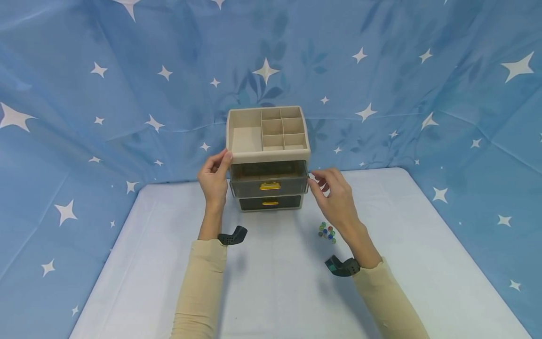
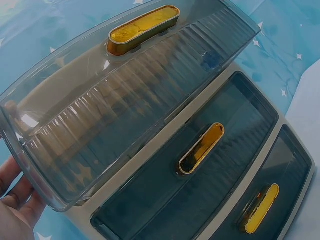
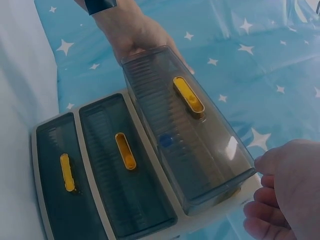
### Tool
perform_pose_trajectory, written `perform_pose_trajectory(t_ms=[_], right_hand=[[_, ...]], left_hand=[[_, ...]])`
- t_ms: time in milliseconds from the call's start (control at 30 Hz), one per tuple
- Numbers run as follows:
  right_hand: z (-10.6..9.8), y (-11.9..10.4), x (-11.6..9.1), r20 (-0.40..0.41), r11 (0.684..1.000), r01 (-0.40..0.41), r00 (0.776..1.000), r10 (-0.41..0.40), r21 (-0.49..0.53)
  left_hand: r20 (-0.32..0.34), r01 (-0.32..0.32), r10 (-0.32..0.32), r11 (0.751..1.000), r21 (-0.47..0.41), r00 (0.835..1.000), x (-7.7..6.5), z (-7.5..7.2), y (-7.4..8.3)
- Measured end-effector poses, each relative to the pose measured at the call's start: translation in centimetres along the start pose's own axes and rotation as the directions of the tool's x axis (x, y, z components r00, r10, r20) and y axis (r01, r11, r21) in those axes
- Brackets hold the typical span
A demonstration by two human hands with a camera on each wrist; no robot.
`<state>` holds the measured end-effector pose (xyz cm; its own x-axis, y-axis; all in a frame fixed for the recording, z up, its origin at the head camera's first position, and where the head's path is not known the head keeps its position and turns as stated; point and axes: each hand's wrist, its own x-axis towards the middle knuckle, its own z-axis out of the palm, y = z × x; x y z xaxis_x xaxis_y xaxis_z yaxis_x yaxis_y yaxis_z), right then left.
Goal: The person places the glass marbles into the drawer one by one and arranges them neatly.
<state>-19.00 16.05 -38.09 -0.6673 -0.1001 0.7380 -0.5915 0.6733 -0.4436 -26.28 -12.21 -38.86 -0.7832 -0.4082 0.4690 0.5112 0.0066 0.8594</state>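
Note:
A beige desk organizer (image 1: pixel 271 156) stands against the backdrop, with a compartmented top and dark see-through drawers with gold handles. Its top drawer (image 1: pixel 250 188) is pulled out. Through that drawer's wall shows a small blue ball (image 3: pixel 166 140), perhaps a marble. My left hand (image 1: pixel 213 181) grips the organizer's left front corner, thumb on top and fingers along the side. At the drawer's right front corner is my right hand (image 1: pixel 338 200), its thumb tip touching the edge and its other fingers loosely bent beside it.
Several coloured marbles (image 1: pixel 327 232) lie in a cluster on the white tabletop (image 1: pixel 271 273), right of the organizer and near my right forearm. The lower drawers (image 2: pixel 200 155) are closed. A blue cloth backdrop with white stars (image 1: pixel 182 94) hangs behind and along both sides.

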Motion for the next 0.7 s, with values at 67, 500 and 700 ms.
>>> perform_pose_trajectory(t_ms=[67,500,700], right_hand=[[-0.1,0.1,-0.1,-0.003,1.000,-0.003,1.000,0.003,0.000],[-0.6,0.5,-0.8,0.012,0.998,-0.062,0.998,0.063,-0.027],[-0.7,0.7,-1.3,0.018,0.996,-0.082,0.996,0.082,-0.030]], left_hand=[[-0.002,0.009,-0.009,1.000,0.010,1.000,0.0,0.0,0.1],[0.005,0.016,-0.016,0.999,0.038,1.000,-0.9,0.4,3.2],[0.009,0.014,-0.014,1.000,0.028,1.000,-1.0,0.4,3.2]])
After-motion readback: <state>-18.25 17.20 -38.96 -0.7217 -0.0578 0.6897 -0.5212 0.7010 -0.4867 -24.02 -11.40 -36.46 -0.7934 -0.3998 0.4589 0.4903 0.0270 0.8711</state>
